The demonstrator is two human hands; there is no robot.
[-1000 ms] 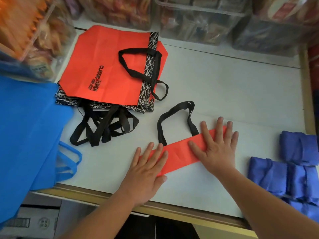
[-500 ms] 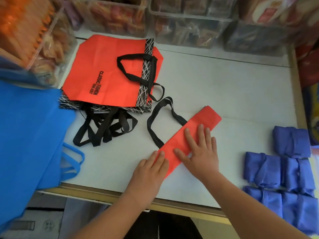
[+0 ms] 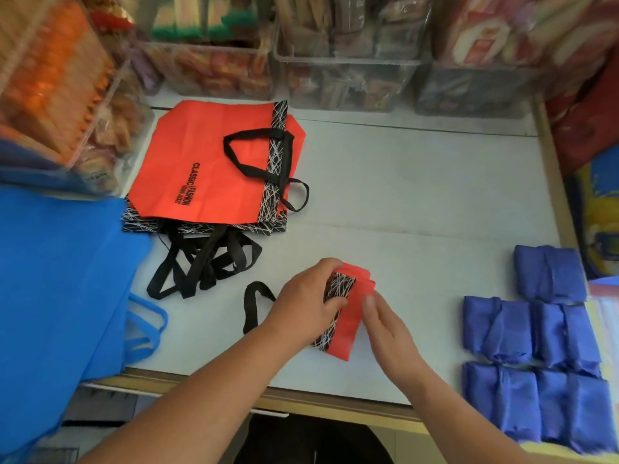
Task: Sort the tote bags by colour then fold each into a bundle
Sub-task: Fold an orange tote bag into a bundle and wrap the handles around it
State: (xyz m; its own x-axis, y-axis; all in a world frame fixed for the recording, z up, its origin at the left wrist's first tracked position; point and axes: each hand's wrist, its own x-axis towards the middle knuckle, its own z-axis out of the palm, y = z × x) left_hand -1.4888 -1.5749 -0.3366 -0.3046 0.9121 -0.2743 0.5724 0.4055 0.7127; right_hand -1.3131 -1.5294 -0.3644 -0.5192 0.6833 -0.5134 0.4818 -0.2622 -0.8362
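- While the left hand (image 3: 304, 296) curls over the far, folded-over end of the red tote (image 3: 350, 324), thumb lying across its black scribble-patterned band, the right hand (image 3: 385, 326) sits at the strip's right edge, fingers straight and pressed together, tips touching the red cloth.
- That tote lies on the white table (image 3: 418, 195) near its front edge, between the 2 hands. It is a narrow strip whose long axis runs away from the person, leaning slightly right at the far end.
- Unfolded cloth lies toward the person from the left fingers, so I judge the next fold travels down that axis. The left hand is placed to drive it, the right to keep the edge square.
- Its black handle loop (image 3: 254, 303) lies left of the left wrist and probably needs tucking in.
- Flat red totes (image 3: 207, 162) are stacked far left, and blue bundles (image 3: 536, 346) sit well apart on the right.
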